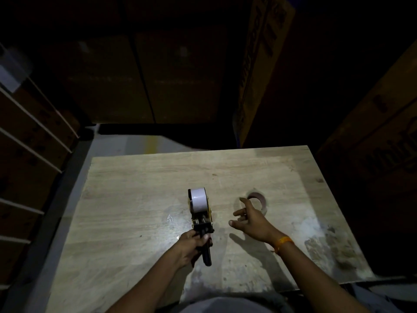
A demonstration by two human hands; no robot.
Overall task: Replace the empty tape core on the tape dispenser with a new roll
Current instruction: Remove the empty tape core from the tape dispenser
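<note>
Tape dispenser (201, 219) stands near the middle of a pale wood-grain table (140, 190), black handle toward the person, head pointing away. New roll (198, 200) of pale tape sits mounted on the dispenser's hub, its broad face catching the light. Left hand (189, 246) is wrapped around the handle, fingers closed on it, thumb up by the base of the frame. Right hand (250, 219) hangs just above the table to the right of the dispenser, fingers spread and loosely curled, holding nothing. Empty tape core (258, 201), a brown ring, lies flat on the table just beyond the right hand's fingertips; contact cannot be told. Orange band (283, 241) on the right wrist. Cardboard boxes (264, 64) stacked in the dark around the table; surroundings very dim.
</note>
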